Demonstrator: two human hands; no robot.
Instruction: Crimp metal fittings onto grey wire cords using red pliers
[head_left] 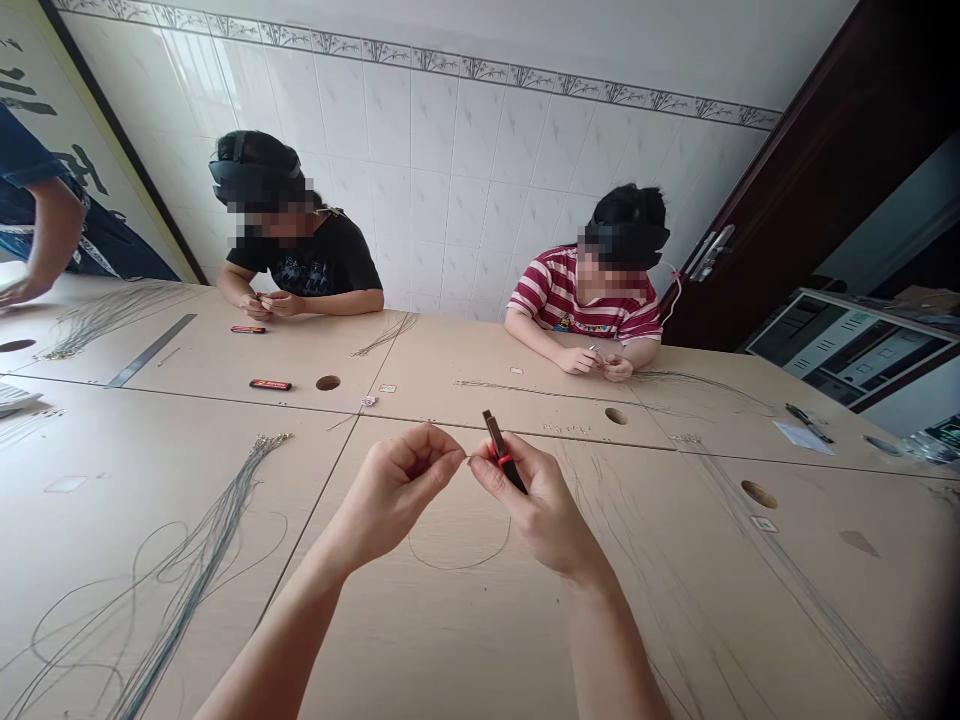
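My left hand (411, 484) is closed in a pinch, its thumb and forefinger on the end of a thin dark cord (465, 568). The cord hangs in a loop below both hands. A tiny yellowish bit shows between my fingertips, too small to name. My right hand (541, 500) is closed around a slim black tool with a red band (501, 448), which tilts upward; its exact kind is unclear. The right thumb and forefinger also meet at the tiny bit, almost touching the left fingertips.
A bundle of grey-green cords (225, 530) lies to the left; more loose cords (817, 600) spread at the right. Across the table (360, 620) two people work with their hands. A metal ruler (153, 350), red-and-black sticks (270, 385) and a pen (808, 422) lie farther back.
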